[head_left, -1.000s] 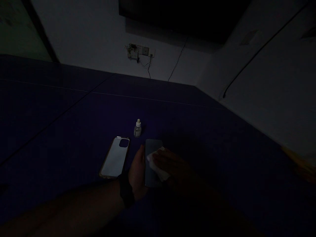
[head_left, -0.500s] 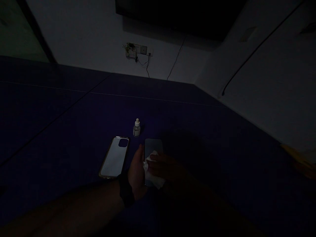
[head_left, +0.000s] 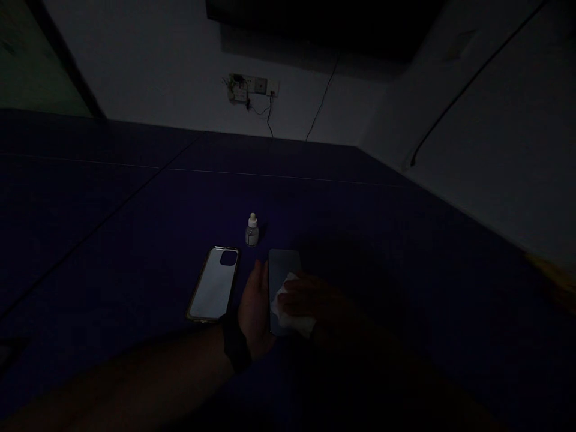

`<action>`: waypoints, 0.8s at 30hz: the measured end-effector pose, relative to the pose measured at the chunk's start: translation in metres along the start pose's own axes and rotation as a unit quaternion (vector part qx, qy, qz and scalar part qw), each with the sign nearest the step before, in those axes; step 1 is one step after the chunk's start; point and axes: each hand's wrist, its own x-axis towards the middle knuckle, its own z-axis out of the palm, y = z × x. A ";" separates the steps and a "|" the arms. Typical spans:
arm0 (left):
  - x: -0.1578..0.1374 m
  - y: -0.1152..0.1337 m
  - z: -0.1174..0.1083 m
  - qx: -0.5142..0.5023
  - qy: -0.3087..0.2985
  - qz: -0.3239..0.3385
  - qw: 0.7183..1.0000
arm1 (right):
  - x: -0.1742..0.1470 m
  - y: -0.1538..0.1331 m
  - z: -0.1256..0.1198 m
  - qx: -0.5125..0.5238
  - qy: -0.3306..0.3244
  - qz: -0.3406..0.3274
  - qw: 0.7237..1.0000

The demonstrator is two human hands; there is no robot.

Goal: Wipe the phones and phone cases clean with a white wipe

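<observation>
In dim light, my left hand (head_left: 254,309) holds a smartphone (head_left: 283,261) along its left edge, the thumb lying beside it. My right hand (head_left: 310,297) presses a crumpled white tissue (head_left: 292,323) onto the phone's flat face, its fingers over the tissue. Left of my left hand lies a phone case (head_left: 211,291) with a pale back, a camera cutout and a shiny rim. Beyond the phone stands a small dropper bottle (head_left: 252,234) with a white cap and a label. Some fingers of both hands are lost in shadow.
The dark blue surface (head_left: 135,252) runs back to a pale wall (head_left: 157,72). Wall sockets (head_left: 254,85) with cables and a small plant are there, below a dark screen (head_left: 315,30). A yellowish thing (head_left: 551,273) lies at the far right.
The tissue and my right hand have shifted slightly right and down across the phone, uncovering more of its left side. The whole view has also moved a little.
</observation>
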 end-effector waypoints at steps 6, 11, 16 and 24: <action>0.001 0.000 -0.006 -0.032 -0.012 -0.001 0.999 | 0.003 -0.008 0.006 -0.059 -0.005 0.041 0.997; 0.002 -0.001 -0.005 -0.029 0.025 0.007 0.999 | 0.001 -0.006 0.008 0.004 0.022 -0.001 1.000; 0.002 0.001 -0.004 -0.034 0.021 0.000 0.999 | 0.002 -0.005 0.008 -0.039 0.017 0.047 0.998; 0.007 -0.001 -0.010 -0.027 0.028 -0.007 0.999 | -0.004 -0.006 0.003 0.000 -0.021 0.001 1.000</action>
